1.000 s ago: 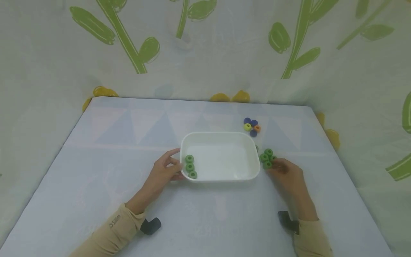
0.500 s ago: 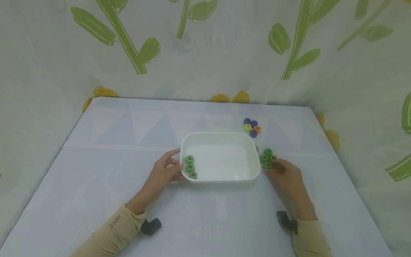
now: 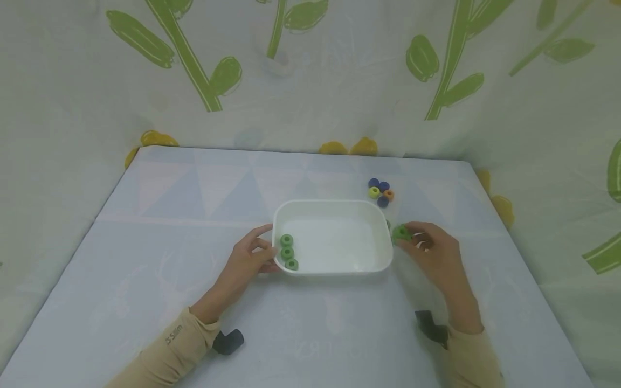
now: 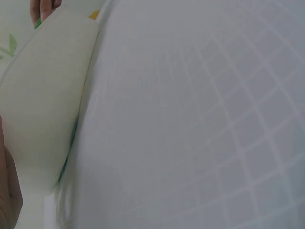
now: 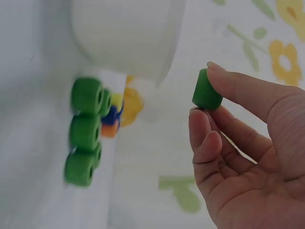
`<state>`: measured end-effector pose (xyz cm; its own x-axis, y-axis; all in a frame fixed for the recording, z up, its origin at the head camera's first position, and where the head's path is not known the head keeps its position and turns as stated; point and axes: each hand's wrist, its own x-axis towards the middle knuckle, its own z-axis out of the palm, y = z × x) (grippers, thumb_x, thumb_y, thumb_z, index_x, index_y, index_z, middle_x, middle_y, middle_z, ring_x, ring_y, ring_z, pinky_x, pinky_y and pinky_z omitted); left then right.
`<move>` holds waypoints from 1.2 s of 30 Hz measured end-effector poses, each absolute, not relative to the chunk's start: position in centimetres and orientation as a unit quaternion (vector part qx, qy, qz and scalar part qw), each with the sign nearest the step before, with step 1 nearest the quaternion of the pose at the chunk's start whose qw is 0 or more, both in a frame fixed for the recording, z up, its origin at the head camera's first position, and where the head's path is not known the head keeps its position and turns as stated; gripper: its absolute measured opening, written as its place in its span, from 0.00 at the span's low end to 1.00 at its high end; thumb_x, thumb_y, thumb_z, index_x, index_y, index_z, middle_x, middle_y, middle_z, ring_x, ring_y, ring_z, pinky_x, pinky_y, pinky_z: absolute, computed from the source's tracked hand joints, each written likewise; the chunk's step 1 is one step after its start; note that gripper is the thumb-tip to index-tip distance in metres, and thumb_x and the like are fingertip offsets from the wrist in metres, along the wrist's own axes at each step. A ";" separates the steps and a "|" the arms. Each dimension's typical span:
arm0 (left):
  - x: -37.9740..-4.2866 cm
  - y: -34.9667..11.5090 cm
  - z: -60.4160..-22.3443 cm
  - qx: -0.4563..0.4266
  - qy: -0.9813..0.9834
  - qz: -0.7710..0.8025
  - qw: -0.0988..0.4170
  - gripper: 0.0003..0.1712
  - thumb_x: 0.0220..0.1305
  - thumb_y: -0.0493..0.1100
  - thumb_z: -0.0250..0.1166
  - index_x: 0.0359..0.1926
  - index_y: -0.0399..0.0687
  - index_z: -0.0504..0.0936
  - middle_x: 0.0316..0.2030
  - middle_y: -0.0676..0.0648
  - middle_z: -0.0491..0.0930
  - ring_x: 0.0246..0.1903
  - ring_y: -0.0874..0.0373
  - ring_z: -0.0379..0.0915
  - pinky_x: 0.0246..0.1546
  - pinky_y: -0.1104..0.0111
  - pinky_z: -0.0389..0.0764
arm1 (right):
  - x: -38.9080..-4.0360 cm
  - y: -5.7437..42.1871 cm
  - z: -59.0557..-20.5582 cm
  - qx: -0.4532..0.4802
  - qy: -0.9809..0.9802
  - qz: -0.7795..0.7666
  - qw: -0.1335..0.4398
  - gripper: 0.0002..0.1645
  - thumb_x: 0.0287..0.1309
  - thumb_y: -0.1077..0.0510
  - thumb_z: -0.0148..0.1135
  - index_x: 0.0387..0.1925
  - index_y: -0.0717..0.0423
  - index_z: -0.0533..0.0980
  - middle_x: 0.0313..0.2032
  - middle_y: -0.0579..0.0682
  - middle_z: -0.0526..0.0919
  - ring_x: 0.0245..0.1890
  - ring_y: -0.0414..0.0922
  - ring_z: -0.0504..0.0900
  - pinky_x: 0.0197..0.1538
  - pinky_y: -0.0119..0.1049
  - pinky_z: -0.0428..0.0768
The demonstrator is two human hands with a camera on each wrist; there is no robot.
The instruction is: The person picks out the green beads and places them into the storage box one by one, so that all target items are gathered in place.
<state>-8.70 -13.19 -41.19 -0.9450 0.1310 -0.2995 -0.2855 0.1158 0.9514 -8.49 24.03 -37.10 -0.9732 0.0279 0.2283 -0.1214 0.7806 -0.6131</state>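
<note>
My left hand holds the left end of a white tray, thumb at the rim and fingers against the outside wall. Three green beads lie in a row inside that end. Off the tray's right side, my right hand pinches a green cylindrical bead between thumb and fingers, raised above the table. In the right wrist view, several more green beads stand clustered on the table beside the tray. The head view shows little of them, as the raised bead and hand cover most.
Behind the tray's right corner sits a small group of loose beads: blue, yellow and orange. The white table ends at a back edge against a leaf-patterned cloth.
My right hand has picked a green bead out of the cluster and lifted it upward. The left hand and the tray have stayed in place.
</note>
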 end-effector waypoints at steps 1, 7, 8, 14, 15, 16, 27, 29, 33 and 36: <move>-8.7 -13.2 -41.2 -0.053 0.730 0.663 0.158 0.36 0.67 0.37 0.59 0.74 0.51 0.63 0.43 0.44 0.74 0.35 0.57 0.84 0.45 0.63 0.91 | -8.6 23.5 -36.9 0.032 -0.935 0.335 0.109 0.20 0.57 0.57 0.73 0.51 0.55 0.81 0.46 0.54 0.87 0.37 0.29 0.76 0.37 0.13 0.75; -8.7 -13.2 -41.1 -0.050 0.731 0.662 0.159 0.36 0.67 0.37 0.59 0.75 0.52 0.63 0.43 0.44 0.74 0.36 0.58 0.84 0.46 0.63 0.91 | -10.1 20.5 -36.7 0.086 -0.922 0.368 0.085 0.19 0.55 0.59 0.73 0.49 0.55 0.82 0.43 0.54 0.87 0.36 0.44 0.80 0.36 0.21 0.78; -8.7 -13.2 -41.1 -0.050 0.731 0.661 0.159 0.36 0.67 0.37 0.59 0.74 0.52 0.63 0.43 0.44 0.74 0.36 0.58 0.84 0.45 0.63 0.91 | -10.3 20.0 -36.8 0.100 -0.918 0.374 0.085 0.18 0.55 0.60 0.73 0.48 0.56 0.82 0.42 0.54 0.87 0.34 0.44 0.81 0.36 0.22 0.79; -8.7 -13.3 -41.2 -0.049 0.727 0.666 0.161 0.36 0.67 0.37 0.59 0.75 0.52 0.63 0.43 0.44 0.74 0.36 0.58 0.84 0.45 0.63 0.91 | -11.5 17.5 -37.8 0.128 -0.914 0.381 0.050 0.18 0.54 0.60 0.74 0.48 0.56 0.82 0.42 0.53 0.88 0.33 0.43 0.82 0.37 0.27 0.81; -8.7 -13.3 -41.3 -0.050 0.726 0.666 0.161 0.36 0.67 0.37 0.59 0.75 0.52 0.63 0.43 0.45 0.74 0.36 0.58 0.84 0.45 0.63 0.91 | -11.7 17.1 -37.9 0.126 -0.915 0.381 0.041 0.19 0.54 0.60 0.74 0.49 0.56 0.82 0.42 0.52 0.88 0.34 0.43 0.82 0.37 0.28 0.81; -8.7 -13.3 -41.3 -0.050 0.726 0.667 0.161 0.36 0.67 0.37 0.59 0.75 0.52 0.63 0.42 0.45 0.75 0.36 0.58 0.84 0.46 0.63 0.91 | -11.8 16.8 -38.1 0.130 -0.913 0.384 0.037 0.19 0.54 0.59 0.74 0.49 0.56 0.82 0.42 0.52 0.88 0.33 0.43 0.82 0.37 0.28 0.81; -8.8 -13.3 -41.2 -0.056 0.732 0.660 0.160 0.36 0.67 0.38 0.60 0.75 0.53 0.63 0.43 0.45 0.75 0.35 0.58 0.84 0.45 0.64 0.91 | -12.6 13.4 -38.9 0.154 -0.926 0.346 -0.003 0.18 0.55 0.57 0.74 0.47 0.57 0.83 0.42 0.52 0.88 0.34 0.43 0.83 0.38 0.30 0.82; -8.8 -13.3 -41.2 -0.057 0.733 0.659 0.161 0.36 0.66 0.38 0.59 0.75 0.52 0.63 0.43 0.44 0.75 0.35 0.58 0.84 0.45 0.64 0.91 | -12.7 12.9 -38.9 0.157 -0.928 0.338 -0.015 0.17 0.55 0.57 0.73 0.46 0.56 0.83 0.42 0.50 0.88 0.35 0.43 0.83 0.39 0.31 0.82; -8.8 -13.2 -41.2 -0.059 0.733 0.658 0.161 0.36 0.66 0.38 0.60 0.74 0.52 0.63 0.43 0.44 0.75 0.36 0.58 0.84 0.45 0.64 0.91 | -13.0 11.9 -39.2 0.165 -0.927 0.334 -0.038 0.15 0.57 0.57 0.72 0.46 0.55 0.83 0.42 0.49 0.88 0.36 0.43 0.82 0.41 0.32 0.82; -8.9 -13.2 -41.2 -0.058 0.732 0.660 0.161 0.36 0.67 0.38 0.60 0.74 0.51 0.63 0.43 0.44 0.75 0.36 0.58 0.84 0.45 0.64 0.91 | -13.2 11.2 -39.4 0.163 -0.928 0.330 -0.060 0.14 0.58 0.58 0.71 0.46 0.54 0.83 0.42 0.48 0.88 0.37 0.42 0.81 0.42 0.32 0.81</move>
